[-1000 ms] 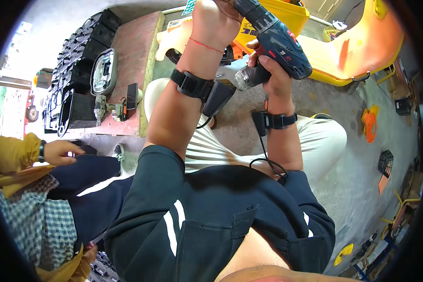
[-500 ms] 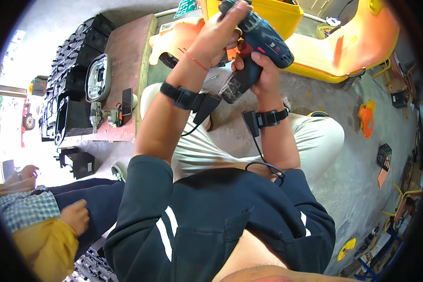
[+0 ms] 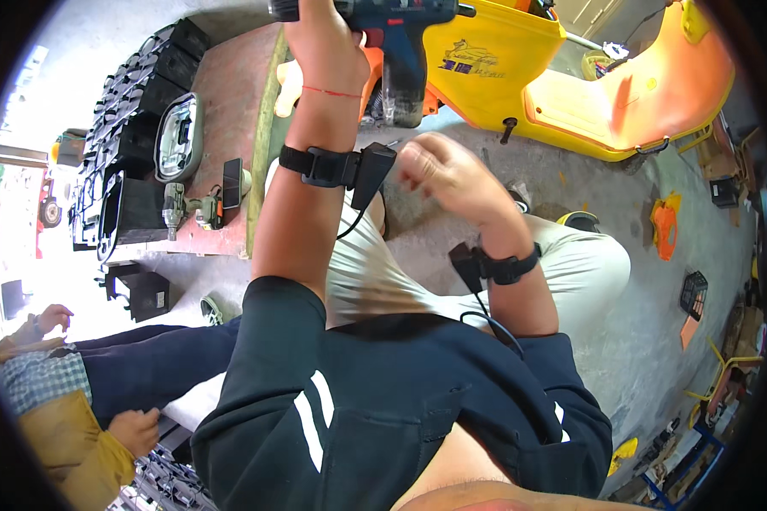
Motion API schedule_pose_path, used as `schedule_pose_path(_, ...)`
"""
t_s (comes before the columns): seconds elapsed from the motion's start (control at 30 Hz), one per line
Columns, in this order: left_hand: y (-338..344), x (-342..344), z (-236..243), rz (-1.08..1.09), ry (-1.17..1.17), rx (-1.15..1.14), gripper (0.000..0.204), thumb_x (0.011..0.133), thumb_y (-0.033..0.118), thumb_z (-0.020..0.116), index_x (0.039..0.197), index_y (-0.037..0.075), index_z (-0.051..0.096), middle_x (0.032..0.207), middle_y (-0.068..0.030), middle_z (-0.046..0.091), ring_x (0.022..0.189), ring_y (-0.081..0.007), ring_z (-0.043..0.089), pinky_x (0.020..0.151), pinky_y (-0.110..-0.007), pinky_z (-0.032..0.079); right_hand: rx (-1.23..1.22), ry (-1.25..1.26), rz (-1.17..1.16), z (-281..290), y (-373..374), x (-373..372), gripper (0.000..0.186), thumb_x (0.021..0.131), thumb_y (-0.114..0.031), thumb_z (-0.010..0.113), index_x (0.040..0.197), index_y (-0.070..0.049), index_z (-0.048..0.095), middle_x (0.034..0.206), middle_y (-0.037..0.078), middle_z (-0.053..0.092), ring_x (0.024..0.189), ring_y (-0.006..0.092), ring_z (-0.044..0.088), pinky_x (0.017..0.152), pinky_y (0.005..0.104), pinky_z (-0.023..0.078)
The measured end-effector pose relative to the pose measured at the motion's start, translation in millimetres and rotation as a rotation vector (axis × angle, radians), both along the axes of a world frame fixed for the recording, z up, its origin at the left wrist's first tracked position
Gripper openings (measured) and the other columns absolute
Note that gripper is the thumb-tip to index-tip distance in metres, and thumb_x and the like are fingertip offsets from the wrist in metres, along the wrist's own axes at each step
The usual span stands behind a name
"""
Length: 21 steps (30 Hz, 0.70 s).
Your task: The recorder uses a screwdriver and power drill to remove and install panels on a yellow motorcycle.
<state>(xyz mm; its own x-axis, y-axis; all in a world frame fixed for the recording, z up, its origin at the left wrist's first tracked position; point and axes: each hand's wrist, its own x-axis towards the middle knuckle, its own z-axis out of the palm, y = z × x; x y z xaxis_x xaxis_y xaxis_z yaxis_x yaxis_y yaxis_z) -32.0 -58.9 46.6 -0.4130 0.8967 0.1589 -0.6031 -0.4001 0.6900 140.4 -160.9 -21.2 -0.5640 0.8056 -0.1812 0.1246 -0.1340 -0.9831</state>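
My left hand [image 3: 325,38] is raised at the top edge, its fingers closed around the front part of a blue-and-black cordless drill [image 3: 405,72]. The drill lies sideways, with its black chuck to the left and its grip and battery hanging down; the top edge cuts off part of it. Below and to the right of the battery, apart from the drill, is my right hand [image 3: 456,183]. Its fingers are bent inward and slightly blurred; whatever they may hold is hidden. Both wrists wear black straps with a small block and a cable.
A yellow-and-orange scooter body [image 3: 562,102] stands ahead. On the left, a bench [image 3: 230,94] holds black plastic housings [image 3: 132,136], a lamp unit [image 3: 179,136], a phone [image 3: 232,183] and a green impact driver [image 3: 204,211]. A co-worker's hand [image 3: 136,433] is at lower left. An orange part [image 3: 665,228] lies right.
My right hand has let go of the drill's grip and drawn down from it. My left hand has moved up and left with the drill, which has turned level.
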Motion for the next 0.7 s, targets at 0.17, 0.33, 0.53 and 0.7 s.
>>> schedule_pose_path(0.17,-2.9,12.5,35.9,0.158,0.054,0.074,0.027,0.093,0.036,0.059,0.095,0.01,0.065,0.078,-0.0008,0.063,0.06,-0.0113,0.059,0.048,-0.024,0.043,-0.049,0.371,-0.021,-0.7,-32.1,-57.6,0.034,0.093,-0.035,0.069,0.101,-0.003,0.061,0.08,-0.002,0.059,0.07,0.0061,0.053,0.063,0.0239,0.045)
schedule_pose_path(0.33,11.6,2.2,33.5,0.2,0.126,0.119,0.028,0.093,0.033,0.062,0.094,0.005,0.066,0.081,-0.0026,0.065,0.066,-0.0129,0.061,0.054,-0.027,0.049,-0.174,0.378,-0.075,2.1,-44.6,-59.1,0.033,0.094,-0.035,0.068,0.095,-0.004,0.06,0.073,-0.002,0.059,0.065,0.0056,0.054,0.058,0.0232,0.045)
schedule_pose_path(0.53,30.9,-5.3,24.8,0.325,0.124,0.13,0.022,0.093,0.026,0.063,0.094,0.004,0.065,0.081,-0.0018,0.063,0.068,-0.0117,0.058,0.06,-0.028,0.049,-0.269,0.437,-0.141,4.0,-67.9,-68.8,0.033,0.095,-0.036,0.067,0.093,-0.004,0.059,0.073,-0.001,0.058,0.064,0.0056,0.054,0.057,0.0228,0.045)
schedule_pose_path(0.7,25.5,0.3,17.7,0.291,0.063,0.179,0.019,0.093,0.025,0.064,0.093,0.005,0.064,0.082,-0.0011,0.061,0.07,-0.011,0.057,0.06,-0.029,0.049,-0.234,0.388,-0.119,1.1,-60.1,-72.1,0.032,0.096,-0.035,0.065,0.097,-0.004,0.059,0.076,-0.002,0.057,0.066,0.0057,0.053,0.059,0.0237,0.045)
